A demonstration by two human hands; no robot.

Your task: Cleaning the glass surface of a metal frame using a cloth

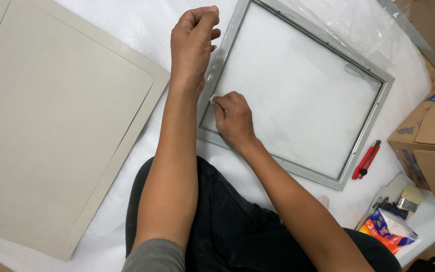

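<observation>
Bright, even light from overhead; shadows are faint and soft under the forearms. Mild glare whitens the clear plastic film (338, 22) at upper right. Focus is sharp throughout, with slight wide-angle bending near the frame's edges.

Centre frame: right hand (234, 120) pinches a small white scrap (212, 98) against the lower-left corner of a grey picture frame (373, 118) lying flat on white foam sheet (127, 20). Left hand (193, 43), fingers curled, rests on the frame's left rail. Grey mat board (51, 121) at left. Red utility knife (366, 159) lies just beside the frame's lower-right corner; cardboard boxes (431, 138) at right edge.
</observation>
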